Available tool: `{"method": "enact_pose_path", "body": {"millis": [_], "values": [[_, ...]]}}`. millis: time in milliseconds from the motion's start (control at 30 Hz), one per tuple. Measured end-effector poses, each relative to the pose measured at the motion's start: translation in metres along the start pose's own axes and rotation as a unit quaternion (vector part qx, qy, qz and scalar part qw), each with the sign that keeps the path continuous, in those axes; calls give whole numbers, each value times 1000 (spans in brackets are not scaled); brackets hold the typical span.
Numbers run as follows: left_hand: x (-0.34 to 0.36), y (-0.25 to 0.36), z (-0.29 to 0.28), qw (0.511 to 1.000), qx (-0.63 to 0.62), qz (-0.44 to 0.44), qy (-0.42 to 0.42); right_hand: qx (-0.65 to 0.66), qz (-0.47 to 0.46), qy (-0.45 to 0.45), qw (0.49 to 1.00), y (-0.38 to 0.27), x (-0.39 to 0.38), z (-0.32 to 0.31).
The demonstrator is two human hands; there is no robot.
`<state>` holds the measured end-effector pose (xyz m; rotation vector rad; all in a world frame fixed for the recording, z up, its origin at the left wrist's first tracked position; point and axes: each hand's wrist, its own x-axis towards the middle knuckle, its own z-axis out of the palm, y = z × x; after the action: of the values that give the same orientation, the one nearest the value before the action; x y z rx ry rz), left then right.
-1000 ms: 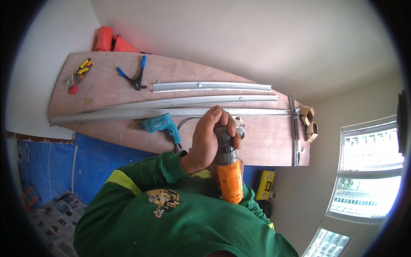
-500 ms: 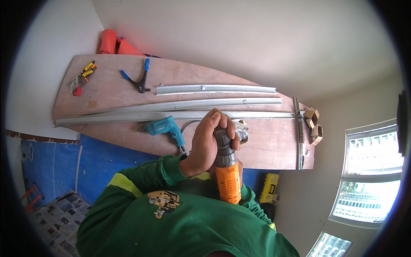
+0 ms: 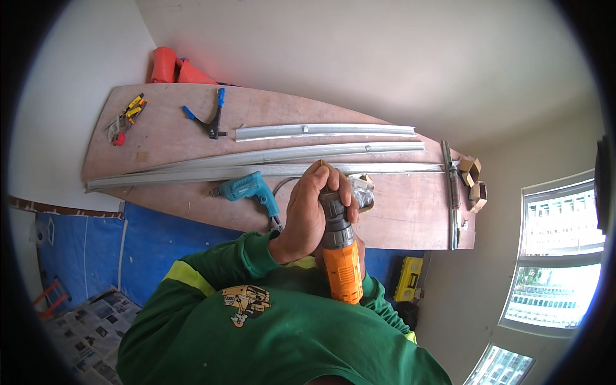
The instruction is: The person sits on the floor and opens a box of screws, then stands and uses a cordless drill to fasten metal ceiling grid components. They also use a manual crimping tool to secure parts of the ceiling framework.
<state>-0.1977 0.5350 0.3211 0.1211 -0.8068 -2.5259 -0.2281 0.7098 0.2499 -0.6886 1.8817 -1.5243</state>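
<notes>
An orange and black power drill [image 3: 343, 269] is held in front of my chest, its black front end pointing away from me. My left hand [image 3: 307, 215] is closed around that front end, thumb and fingertips meeting near the tip; anything small between them cannot be made out. Mostly hidden behind the drill body, my right hand [image 3: 360, 253] shows only a strip of skin and appears to grip the drill's covered handle. A teal corded drill [image 3: 250, 188] lies on the board left of my left hand. Just right of the hands sits an opened small box with a clear plastic bag [image 3: 362, 191].
Long metal channels [image 3: 256, 170] and a shorter one [image 3: 327, 131] lie across the wooden board [image 3: 410, 224]. A blue-handled rivet gun [image 3: 210, 122], yellow cutters [image 3: 135, 108], a spirit level [image 3: 454, 196] and small cardboard boxes [image 3: 475, 183] rest there too. A yellow toolbox [image 3: 408, 279] stands below.
The view has shifted slightly, so the board and its tools sit a little differently in the picture. Both hands keep nearly the same hold on the drill.
</notes>
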Motion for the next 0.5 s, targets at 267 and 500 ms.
{"method": "enact_pose_path", "body": {"millis": [267,500], "values": [[-4,-1,1,1000,2,-4,-3,18,4,5,1000,-4,-6,2],[-6,-2,0,1000,3,-2,-1,-16,-9,6,1000,-1,-7,4]]}}
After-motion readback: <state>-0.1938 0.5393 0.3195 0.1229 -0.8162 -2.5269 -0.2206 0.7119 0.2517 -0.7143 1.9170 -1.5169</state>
